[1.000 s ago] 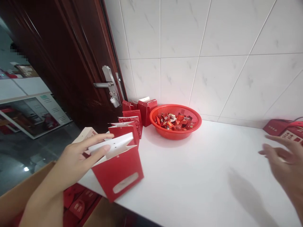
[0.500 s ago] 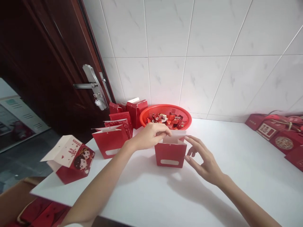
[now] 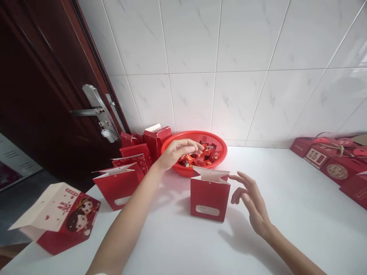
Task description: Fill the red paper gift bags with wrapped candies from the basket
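A red paper gift box (image 3: pixel 210 196) with a pale oval window stands upright on the white table, its top open. My right hand (image 3: pixel 249 198) is just right of it, fingers loosely spread and holding nothing, the index fingertip at or very near its top edge. Behind the box sits a red plastic basket (image 3: pixel 222 143) with red-wrapped candies (image 3: pixel 205 158) inside. My left hand (image 3: pixel 179 152) reaches over the basket's near left side, palm down and fingers stretched out. No candy shows in it, and its fingertips hover over the wrapped pieces.
Several red paper boxes (image 3: pixel 114 187) stand at the left. Nearer, a box with a cream lid and cartoon figures (image 3: pixel 60 217) sits by the table's left edge. More red boxes (image 3: pixel 335 164) with cord are at the right. A tiled wall (image 3: pixel 192 99) and a dark door (image 3: pixel 43 76) bound the table.
My left hand has moved from above the box's top to over the candy basket. My right hand stays beside the box, its fingers slightly more curled. The view has shifted right.
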Demonstrator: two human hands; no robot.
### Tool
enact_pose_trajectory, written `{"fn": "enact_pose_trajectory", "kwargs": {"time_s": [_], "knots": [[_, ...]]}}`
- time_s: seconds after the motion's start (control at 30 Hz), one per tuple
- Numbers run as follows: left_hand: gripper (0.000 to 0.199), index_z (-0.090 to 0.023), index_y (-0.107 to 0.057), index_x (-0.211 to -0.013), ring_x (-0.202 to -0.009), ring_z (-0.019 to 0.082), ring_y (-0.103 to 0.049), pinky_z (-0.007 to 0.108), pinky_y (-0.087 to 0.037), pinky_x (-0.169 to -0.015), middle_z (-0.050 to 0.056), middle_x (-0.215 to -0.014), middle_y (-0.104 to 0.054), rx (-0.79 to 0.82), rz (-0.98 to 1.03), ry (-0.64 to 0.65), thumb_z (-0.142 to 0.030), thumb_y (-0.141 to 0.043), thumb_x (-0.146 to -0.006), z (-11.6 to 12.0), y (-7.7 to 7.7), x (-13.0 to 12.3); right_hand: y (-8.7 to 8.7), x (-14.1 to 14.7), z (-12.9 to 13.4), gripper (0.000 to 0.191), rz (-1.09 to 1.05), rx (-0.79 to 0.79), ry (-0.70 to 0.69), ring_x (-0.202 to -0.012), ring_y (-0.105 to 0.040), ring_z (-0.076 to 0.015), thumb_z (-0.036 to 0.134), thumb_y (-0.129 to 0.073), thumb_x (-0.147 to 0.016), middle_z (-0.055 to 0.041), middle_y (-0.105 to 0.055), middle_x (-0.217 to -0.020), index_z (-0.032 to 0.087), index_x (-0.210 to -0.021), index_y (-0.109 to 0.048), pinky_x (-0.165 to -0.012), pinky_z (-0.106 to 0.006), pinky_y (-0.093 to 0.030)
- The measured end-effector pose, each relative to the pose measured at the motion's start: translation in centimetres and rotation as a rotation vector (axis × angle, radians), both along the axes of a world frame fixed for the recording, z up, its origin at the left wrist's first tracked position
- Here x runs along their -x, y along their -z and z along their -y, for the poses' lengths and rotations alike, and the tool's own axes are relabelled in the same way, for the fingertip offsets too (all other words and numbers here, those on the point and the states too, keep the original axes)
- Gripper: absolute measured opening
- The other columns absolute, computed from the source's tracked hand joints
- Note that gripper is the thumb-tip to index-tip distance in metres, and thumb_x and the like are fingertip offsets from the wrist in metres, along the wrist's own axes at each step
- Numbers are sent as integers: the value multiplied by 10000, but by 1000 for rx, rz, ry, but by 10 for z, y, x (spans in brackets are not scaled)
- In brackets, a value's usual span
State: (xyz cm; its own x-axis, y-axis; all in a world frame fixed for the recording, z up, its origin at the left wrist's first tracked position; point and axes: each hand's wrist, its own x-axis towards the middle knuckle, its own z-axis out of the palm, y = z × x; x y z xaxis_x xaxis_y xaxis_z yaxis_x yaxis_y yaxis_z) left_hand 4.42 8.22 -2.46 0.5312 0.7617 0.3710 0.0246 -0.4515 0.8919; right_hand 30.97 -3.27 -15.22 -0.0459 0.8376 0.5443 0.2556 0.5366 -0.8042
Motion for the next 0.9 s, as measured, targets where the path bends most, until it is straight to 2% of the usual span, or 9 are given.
{"fn": "enact_pose_trajectory", "kwargs": {"time_s": [0.1, 0.2, 0.27, 0.43, 0.53, 0.6, 0.7, 0.8, 0.9], "knots": [[289, -175, -728, -853, -923, 240, -707, 389, -547, -896, 92, -964, -778, -24, -127, -181, -458, -675, -825, -34, 3, -1, 5, 1, -8, 421, -152, 217, 90, -578, -600, -153, 554, -402, -1023, -120, -711, -1125, 237, -1237, -577, -612, -356, -560], [247, -176, -741, -839, -834, 230, -694, 363, -551, -825, 72, -856, -767, -45, -358, -202, -405, -686, -766, -64, 15, -8, 14, 7, -14, 461, -248, 408, 117, -544, -562, -159, 626, -456, -971, -66, -703, -870, 217, -1103, -624, -557, -325, -507], [217, -186, -766, -875, -871, 237, -699, 354, -544, -848, 72, -903, -773, -67, -466, -187, -337, -684, -744, -77, 23, -16, 21, 10, -17, 494, -257, 487, 88, -543, -541, -162, 663, -486, -944, -35, -660, -760, 211, -1076, -636, -545, -311, -471], [357, -219, -798, -1020, -1147, 333, -646, 396, -481, -998, 125, -1229, -715, -251, -777, -185, -390, -767, -708, -90, 31, -39, 27, 9, -21, 521, -150, 507, 0, -620, -549, -157, 681, -522, -924, -61, -682, -894, 191, -1050, -651, -607, -309, -468], [573, -230, -747, -1163, -1236, 391, -586, 436, -455, -1017, 156, -1271, -690, -324, -1032, -187, -529, -805, -678, -97, 33, -51, 26, 8, -21, 530, -111, 513, -7, -645, -563, -162, 690, -514, -925, -70, -691, -932, 191, -1052, -642, -608, -307, -467], [522, -236, -734, -1145, -1202, 388, -602, 425, -463, -967, 159, -1235, -702, -334, -1115, -199, -541, -766, -723, -102, 35, -55, 24, 9, -20, 532, -92, 513, -3, -640, -559, -162, 693, -503, -928, -67, -693, -912, 195, -1046, -647, -603, -306, -465], [298, -224, -708, -833, -960, 314, -670, 351, -459, -814, 108, -932, -733, -290, -1042, -232, -516, -647, -835, -111, 40, -54, 23, 11, -20, 529, -75, 506, 2, -624, -546, -160, 694, -491, -930, -59, -691, -876, 202, -1028, -659, -590, -304, -460], [463, -223, -460, -548, -636, 217, -574, 319, -394, -663, 24, -582, -565, -182, -855, -310, -513, -571, -891, -115, 44, -48, 23, 11, -20, 539, -51, 509, -7, -632, -548, -164, 704, -473, -930, -55, -686, -856, 205, -1010, -661, -585, -300, -450], [534, -233, -321, -507, -541, 167, -445, 306, -344, -606, -27, -491, -418, -129, -639, -365, -496, -600, -878, -118, 45, -42, 24, 10, -20, 533, -39, 528, -13, -655, -554, -175, 706, -467, -929, -56, -683, -858, 211, -992, -652, -581, -296, -433]]}}
